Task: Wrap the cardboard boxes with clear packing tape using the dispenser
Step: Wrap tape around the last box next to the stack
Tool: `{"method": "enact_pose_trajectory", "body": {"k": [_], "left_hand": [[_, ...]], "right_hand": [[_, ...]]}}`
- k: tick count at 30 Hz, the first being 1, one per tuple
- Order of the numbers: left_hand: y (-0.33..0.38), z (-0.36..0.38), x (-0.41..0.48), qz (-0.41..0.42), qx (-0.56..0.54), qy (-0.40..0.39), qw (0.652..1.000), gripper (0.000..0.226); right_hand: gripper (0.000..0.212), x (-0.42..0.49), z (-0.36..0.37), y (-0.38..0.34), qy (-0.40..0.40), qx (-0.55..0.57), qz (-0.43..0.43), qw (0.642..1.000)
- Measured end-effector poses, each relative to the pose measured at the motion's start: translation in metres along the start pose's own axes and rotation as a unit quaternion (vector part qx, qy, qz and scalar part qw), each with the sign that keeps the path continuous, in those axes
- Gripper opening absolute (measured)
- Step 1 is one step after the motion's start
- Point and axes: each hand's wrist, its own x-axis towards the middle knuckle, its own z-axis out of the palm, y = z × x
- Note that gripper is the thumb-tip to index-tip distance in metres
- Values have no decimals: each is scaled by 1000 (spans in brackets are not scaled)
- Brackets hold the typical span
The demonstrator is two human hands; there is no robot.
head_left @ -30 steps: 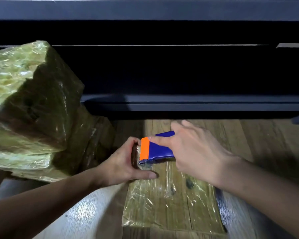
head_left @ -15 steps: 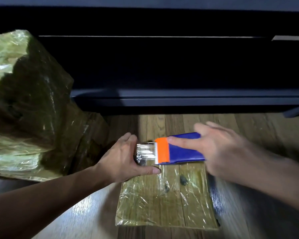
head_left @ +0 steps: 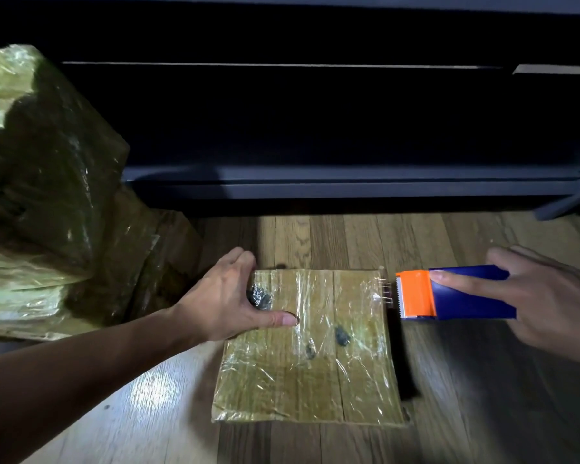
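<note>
A flat cardboard box (head_left: 315,356), covered in shiny clear tape, lay on a wooden floor (head_left: 482,396). The left hand (head_left: 228,296) gripped its far left corner, thumb pressed on top and fingers curled over the edge. The right hand (head_left: 549,299) held a blue and orange tape dispenser (head_left: 462,293) just beside the box's far right corner, forefinger stretched along the top. Thin strands of tape (head_left: 384,291) bridged the gap between blade and box. A pile of wrapped boxes (head_left: 41,182) stood at the left, before a dark cabinet (head_left: 315,128).

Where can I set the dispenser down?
Bare wood floor lies between the flat tape-wrapped cardboard box and the dark cabinet base; also right of the box, nearer us than the blue-and-orange tape dispenser. Left is crowded by stacked wrapped boxes.
</note>
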Motion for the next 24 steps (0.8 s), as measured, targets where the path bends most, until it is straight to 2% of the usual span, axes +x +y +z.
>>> {"method": "enact_pose_trajectory", "body": {"k": [5, 10, 15, 17, 19, 20, 21, 24], "left_hand": [[-1, 0, 2, 11, 2, 6, 1000, 79], [-1, 1, 4, 17, 3, 4, 1000, 83], [-3, 3, 6, 18, 2, 8, 1000, 88], [-4, 3, 6, 14, -4, 8, 1000, 92], [-7, 2, 5, 13, -14, 6, 1000, 92], [-7, 2, 2, 11, -18, 1, 1000, 90], [-6, 1, 1, 9, -17, -5, 1000, 88], [-2, -2, 3, 0, -1, -4, 1000, 82]], "right_hand": [[125, 8, -2, -3, 0, -47, -6, 999], [114, 15, -6, -15, 38, -109, -8, 993], [88, 16, -19, -37, 163, -124, -49, 978], [68, 21, -24, -42, 165, -137, -47, 976], [27, 27, -14, -51, 150, -180, -71, 970], [17, 28, -5, -57, 139, -196, -78, 968], [19, 27, 4, -61, 125, -195, -73, 970], [52, 34, -3, -74, 131, -130, -80, 980]]}}
